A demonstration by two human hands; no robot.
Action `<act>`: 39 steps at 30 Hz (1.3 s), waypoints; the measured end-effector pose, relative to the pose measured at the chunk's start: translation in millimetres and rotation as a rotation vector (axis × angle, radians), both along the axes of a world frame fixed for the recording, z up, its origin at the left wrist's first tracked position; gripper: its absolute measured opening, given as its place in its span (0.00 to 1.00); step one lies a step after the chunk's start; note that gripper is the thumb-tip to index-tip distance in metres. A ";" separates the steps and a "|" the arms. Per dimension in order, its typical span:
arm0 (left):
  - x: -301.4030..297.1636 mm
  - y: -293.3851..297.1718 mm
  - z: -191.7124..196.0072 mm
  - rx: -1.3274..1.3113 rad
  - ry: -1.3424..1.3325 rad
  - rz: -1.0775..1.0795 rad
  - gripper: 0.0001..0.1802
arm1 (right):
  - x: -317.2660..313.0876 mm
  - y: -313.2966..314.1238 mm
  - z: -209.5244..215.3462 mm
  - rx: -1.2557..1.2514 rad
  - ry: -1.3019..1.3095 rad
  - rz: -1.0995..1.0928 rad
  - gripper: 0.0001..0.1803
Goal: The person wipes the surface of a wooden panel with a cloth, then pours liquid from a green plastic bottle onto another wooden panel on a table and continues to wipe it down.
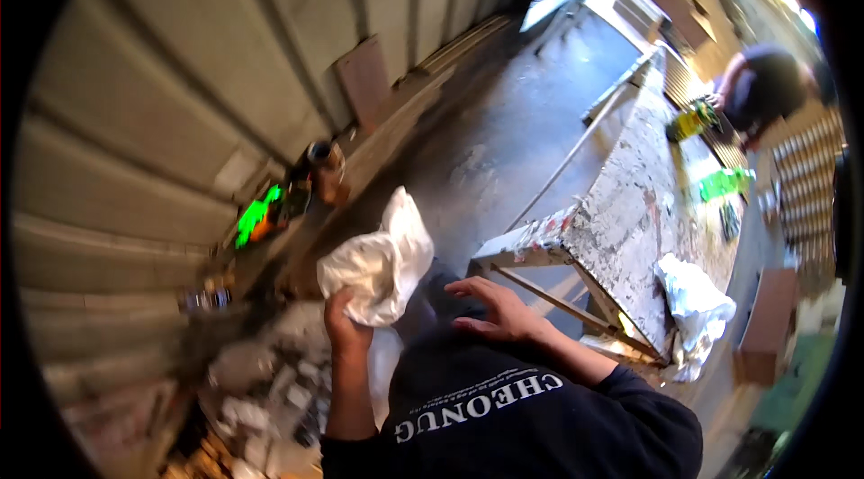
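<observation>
My left hand (346, 324) grips the lower edge of a crumpled white cloth (387, 256), thumb and fingers closed on it. The cloth bunches up above the hand, with one corner sticking up. To its right, my right hand (500, 310) hangs in front of my dark shirt. Its fingers are stretched out and apart, and nothing is in them. It is apart from the cloth and nearest to the corner of a paint-spattered worktable (621, 200).
Another white cloth (695, 304) drapes over the table's near right edge. A green bottle (723, 184) lies farther along. Beyond it a co-worker (765, 88) bends over a yellow-green power tool (691, 122). Rubble (279, 398) lies at lower left; a metal-panelled wall (216, 38) runs along the left.
</observation>
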State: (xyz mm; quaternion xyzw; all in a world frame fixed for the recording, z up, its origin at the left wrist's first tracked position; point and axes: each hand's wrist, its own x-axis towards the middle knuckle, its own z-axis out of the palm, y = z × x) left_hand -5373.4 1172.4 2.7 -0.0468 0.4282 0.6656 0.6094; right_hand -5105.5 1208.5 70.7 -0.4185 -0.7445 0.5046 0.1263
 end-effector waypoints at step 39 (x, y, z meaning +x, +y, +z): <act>148.3 575.2 24.5 0.568 0.731 -1.157 0.23 | 214.1 358.8 -107.8 0.448 0.011 -1.560 0.33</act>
